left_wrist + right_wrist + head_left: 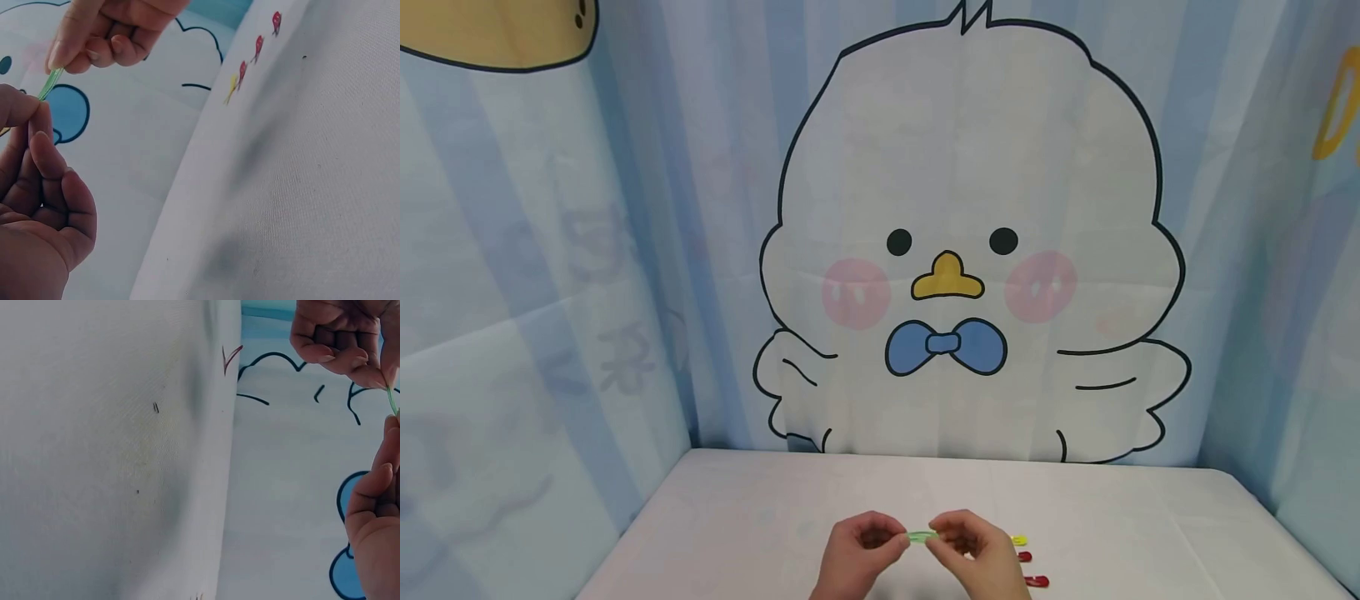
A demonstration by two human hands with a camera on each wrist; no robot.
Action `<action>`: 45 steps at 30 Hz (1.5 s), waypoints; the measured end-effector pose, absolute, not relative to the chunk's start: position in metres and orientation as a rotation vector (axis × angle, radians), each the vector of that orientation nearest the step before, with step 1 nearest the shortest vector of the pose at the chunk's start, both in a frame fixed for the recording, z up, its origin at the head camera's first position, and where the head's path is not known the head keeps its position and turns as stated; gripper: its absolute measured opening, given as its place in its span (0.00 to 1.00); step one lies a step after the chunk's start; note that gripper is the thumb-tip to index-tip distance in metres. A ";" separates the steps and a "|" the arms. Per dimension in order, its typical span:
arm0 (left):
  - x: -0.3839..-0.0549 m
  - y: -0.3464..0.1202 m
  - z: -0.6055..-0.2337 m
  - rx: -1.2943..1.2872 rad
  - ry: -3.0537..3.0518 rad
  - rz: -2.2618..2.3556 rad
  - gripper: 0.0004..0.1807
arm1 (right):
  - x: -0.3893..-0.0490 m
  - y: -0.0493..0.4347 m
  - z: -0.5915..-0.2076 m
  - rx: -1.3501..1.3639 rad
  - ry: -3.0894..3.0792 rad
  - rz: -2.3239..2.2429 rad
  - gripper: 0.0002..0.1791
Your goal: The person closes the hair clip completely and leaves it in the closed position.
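Observation:
A slim green hair clip (921, 537) is held up over the table between both hands. My left hand (863, 550) pinches one end between thumb and fingertip. At the other end, the thumb and fingers of my right hand (973, 550) pinch it too. In the left wrist view the clip (51, 84) bridges the two hands, its ends covered by fingertips. Beside my right hand lie a yellow hair clip (1018, 541) and red hair clips (1037, 582), partly hidden by that hand. The left wrist view has three red clips (259, 49) in a row.
A white cloth-covered table (737, 517) spreads under the hands. Behind it hangs a curtain (955, 167) printed with a chick in a blue bow tie. In the right wrist view a red V-shaped piece (230, 360) lies near the table edge.

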State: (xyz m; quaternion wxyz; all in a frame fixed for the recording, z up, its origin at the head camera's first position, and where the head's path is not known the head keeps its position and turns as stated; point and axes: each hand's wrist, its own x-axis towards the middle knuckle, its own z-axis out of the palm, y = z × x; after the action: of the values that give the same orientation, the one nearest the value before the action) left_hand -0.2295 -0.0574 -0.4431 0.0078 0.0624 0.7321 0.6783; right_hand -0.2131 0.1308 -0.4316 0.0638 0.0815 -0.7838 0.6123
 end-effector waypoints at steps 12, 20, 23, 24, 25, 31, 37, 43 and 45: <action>-0.231 -0.060 -0.444 0.135 2.261 2.050 0.06 | -0.217 0.136 -0.436 0.547 -2.410 1.527 0.09; -0.234 -0.058 -0.447 0.151 2.231 2.020 0.08 | -0.220 0.142 -0.440 0.658 -2.443 1.401 0.07; -0.235 -0.059 -0.448 0.176 2.209 2.003 0.09 | -0.220 0.144 -0.439 0.672 -2.475 1.381 0.07; -0.235 -0.059 -0.448 0.190 2.210 1.995 0.09 | -0.221 0.145 -0.439 0.678 -2.481 1.379 0.07; -0.236 -0.060 -0.449 0.205 2.212 1.989 0.08 | -0.221 0.146 -0.439 0.689 -2.477 1.376 0.07; -0.240 -0.076 -0.449 0.296 2.230 1.970 0.10 | -0.223 0.151 -0.442 0.777 -2.322 1.319 0.09; -0.244 -0.102 -0.450 0.312 2.339 1.903 0.11 | -0.223 0.159 -0.445 0.795 -2.261 1.261 0.11; -0.248 -0.124 -0.452 0.272 2.362 1.894 0.12 | -0.219 0.170 -0.440 0.681 -2.434 1.352 0.07; -0.249 -0.129 -0.453 0.254 2.372 1.888 0.12 | -0.219 0.174 -0.439 0.650 -2.482 1.374 0.06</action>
State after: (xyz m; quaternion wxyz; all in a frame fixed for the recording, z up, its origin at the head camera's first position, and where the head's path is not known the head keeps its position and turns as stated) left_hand -0.2494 -0.1290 -0.4530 0.0497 0.0835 0.7788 0.6197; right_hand -0.2185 0.1736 -0.4391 0.1153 0.2219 -0.8471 0.4690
